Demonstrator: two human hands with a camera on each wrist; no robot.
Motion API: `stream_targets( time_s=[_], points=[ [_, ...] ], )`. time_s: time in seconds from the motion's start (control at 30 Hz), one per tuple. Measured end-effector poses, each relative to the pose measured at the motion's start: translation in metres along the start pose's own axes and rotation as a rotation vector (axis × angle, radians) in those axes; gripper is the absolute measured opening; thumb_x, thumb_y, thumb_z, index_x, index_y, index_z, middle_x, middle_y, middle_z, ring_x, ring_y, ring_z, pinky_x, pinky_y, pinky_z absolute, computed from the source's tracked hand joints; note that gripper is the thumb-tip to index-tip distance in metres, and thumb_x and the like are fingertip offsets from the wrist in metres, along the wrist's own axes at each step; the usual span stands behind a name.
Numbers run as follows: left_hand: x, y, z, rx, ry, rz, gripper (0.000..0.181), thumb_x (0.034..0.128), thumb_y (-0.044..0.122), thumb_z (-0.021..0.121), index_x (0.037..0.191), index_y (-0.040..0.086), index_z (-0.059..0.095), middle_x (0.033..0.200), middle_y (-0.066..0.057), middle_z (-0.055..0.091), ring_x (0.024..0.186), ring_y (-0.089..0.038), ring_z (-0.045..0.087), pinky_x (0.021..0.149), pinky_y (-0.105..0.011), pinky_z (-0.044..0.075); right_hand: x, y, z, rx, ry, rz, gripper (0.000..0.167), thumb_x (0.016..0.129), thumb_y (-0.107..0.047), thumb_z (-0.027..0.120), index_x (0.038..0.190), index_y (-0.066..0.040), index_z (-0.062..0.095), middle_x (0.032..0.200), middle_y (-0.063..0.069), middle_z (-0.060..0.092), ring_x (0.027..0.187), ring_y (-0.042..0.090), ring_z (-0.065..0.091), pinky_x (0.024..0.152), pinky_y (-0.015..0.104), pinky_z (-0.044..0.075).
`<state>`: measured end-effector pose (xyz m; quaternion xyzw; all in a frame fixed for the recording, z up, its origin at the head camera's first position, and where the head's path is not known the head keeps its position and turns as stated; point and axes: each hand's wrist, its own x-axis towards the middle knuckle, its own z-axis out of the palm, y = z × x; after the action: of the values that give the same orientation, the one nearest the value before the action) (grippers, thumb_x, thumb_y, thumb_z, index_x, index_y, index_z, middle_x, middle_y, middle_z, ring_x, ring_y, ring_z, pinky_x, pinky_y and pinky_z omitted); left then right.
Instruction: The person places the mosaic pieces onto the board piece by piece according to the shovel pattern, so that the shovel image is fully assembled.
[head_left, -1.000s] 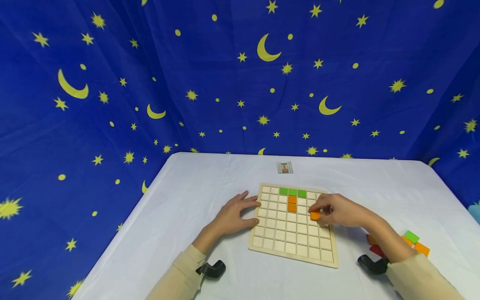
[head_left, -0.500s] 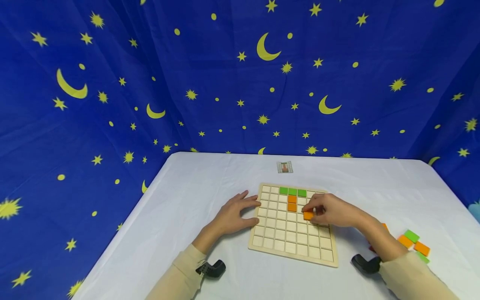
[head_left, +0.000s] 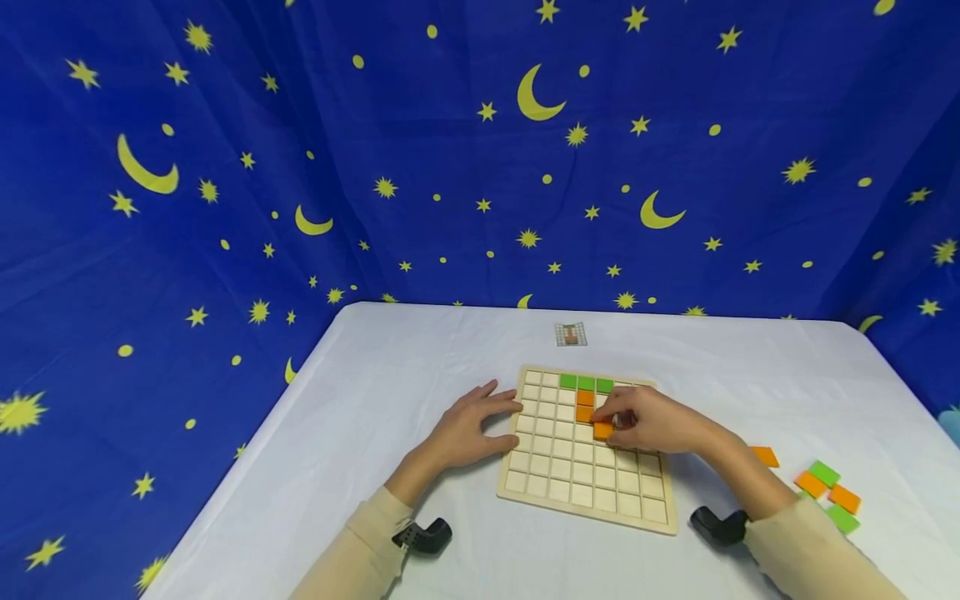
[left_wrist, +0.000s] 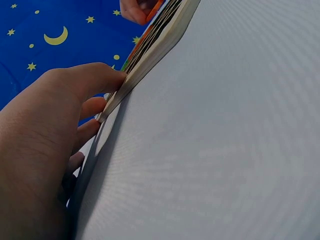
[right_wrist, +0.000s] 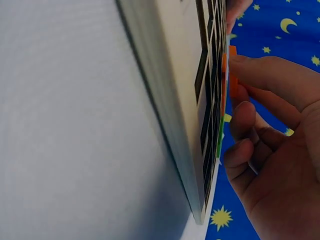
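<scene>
A wooden grid board [head_left: 562, 475] lies on the white table. Along its far row sit three green tiles [head_left: 587, 383], with two orange tiles [head_left: 585, 406] in a column below the middle one. My right hand [head_left: 651, 419] pinches another orange tile [head_left: 603, 431] between thumb and fingers, just over the board and close to that column. In the right wrist view this pinched tile [right_wrist: 233, 70] stands slightly off the board surface. My left hand [head_left: 468, 427] touches the board's left edge with fingers and thumb spread; the left wrist view shows its thumb [left_wrist: 100, 79] against the rim.
Loose orange and green tiles [head_left: 842, 518] lie right of the board, partly behind the right forearm. Beyond the board is a small picture card [head_left: 570, 334] with a grid pattern. A blue curtain [head_left: 450, 150] with stars and moons surrounds the table.
My right hand has moved left across the board with the orange tile, nearing the orange column. More loose tiles show beside the forearm. The left hand has stayed in place.
</scene>
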<state>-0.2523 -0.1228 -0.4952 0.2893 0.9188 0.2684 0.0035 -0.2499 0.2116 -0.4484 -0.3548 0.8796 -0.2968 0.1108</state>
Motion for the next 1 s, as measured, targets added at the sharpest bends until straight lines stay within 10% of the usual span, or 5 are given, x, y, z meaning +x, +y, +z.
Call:
stream_targets(
  time_s=[1.0],
  points=[
    [0.001,-0.001,0.001,0.008,-0.011,-0.008,0.054,0.0837,0.057,0.064,0.132,0.032,0.060,0.145,0.018,0.041,0.143,-0.014,0.019,0.112,-0.046,0.022,0.016,-0.011,0.014,-0.066,0.019,-0.020,0.027,0.084,-0.016,0.074,0.112,-0.016,0.072,0.092,-0.007,0.059,0.075,0.014,0.053,0.064,0.026,0.045]
  ],
)
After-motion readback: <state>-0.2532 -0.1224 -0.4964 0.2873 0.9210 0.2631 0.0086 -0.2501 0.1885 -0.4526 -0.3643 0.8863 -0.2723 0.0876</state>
